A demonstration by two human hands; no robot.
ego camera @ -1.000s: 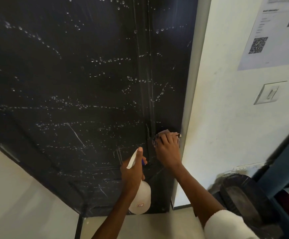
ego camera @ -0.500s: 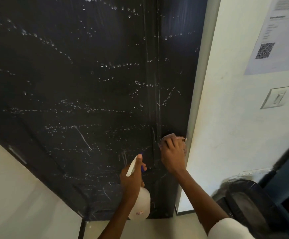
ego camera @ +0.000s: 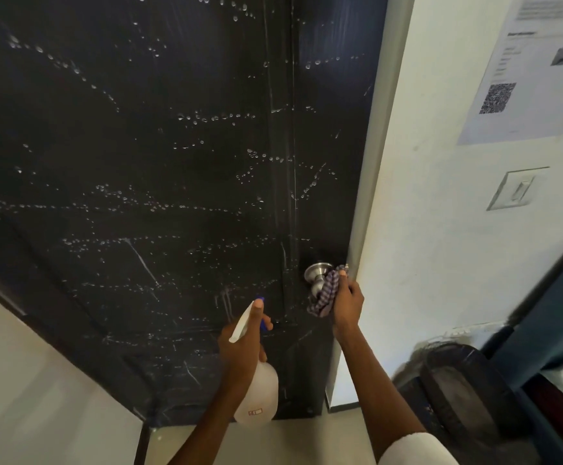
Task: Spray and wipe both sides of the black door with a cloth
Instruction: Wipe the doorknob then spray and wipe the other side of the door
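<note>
Droplets cover the black door (ego camera: 159,169), unwiped; right hand (ego camera: 347,302) fingers clutch the cloth (ego camera: 325,295), left hand (ego camera: 243,340) fingers grip the spray bottle (ego camera: 260,394).

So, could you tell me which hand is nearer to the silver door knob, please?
The right hand, gripping the checked cloth, is just right of the door knob, the cloth against it. The left hand grips the spray bottle lower down, to the knob's left.

The right hand (ego camera: 348,302) is gripping a checked cloth (ego camera: 326,293) beside the door knob (ego camera: 317,275); the left hand (ego camera: 243,344) is holding a spray bottle (ego camera: 260,394) below-left
</note>
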